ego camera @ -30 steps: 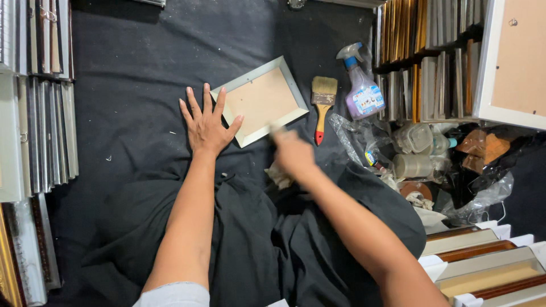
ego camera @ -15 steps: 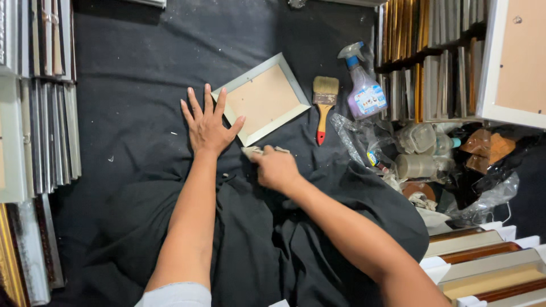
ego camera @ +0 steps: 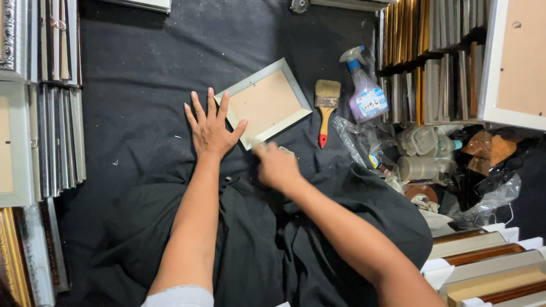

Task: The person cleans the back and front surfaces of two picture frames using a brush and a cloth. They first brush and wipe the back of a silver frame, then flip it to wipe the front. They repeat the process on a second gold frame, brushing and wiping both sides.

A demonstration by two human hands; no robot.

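From my remote station, nearest the camera, both forearms extended over a rumpled black cloth (ego camera: 273, 244) covering the lap and floor. The right hand (ego camera: 277, 166) was blurred with motion just below centre; against the view half a second prior, where it lay closed on a pale rag, it had shifted up toward the lower corner of the frame. A scrap of the rag (ego camera: 286, 150) showed at its 1 o'clock, so I judged the hand closed on it, wiping at that corner (the blur prevented a firmer reading). The left hand (ego camera: 211, 128) had not moved: flat, fingers spread, thumb touching the frame's left edge, holding nothing.

The picture frame (ego camera: 264, 102), silver-rimmed and lying back-side up with its tan board showing, sat at 12 o'clock from the right hand, position unchanged.

Farther out at 2 o'clock lay a red-handled paintbrush (ego camera: 326, 108), beside it a spray bottle (ego camera: 365, 91) and clear plastic containers (ego camera: 418, 153). Stacked frames (ego camera: 54, 108) stood at 9 o'clock, more on a shelf (ego camera: 432, 57) at 2 o'clock. The cloth carried pale specks of debris.
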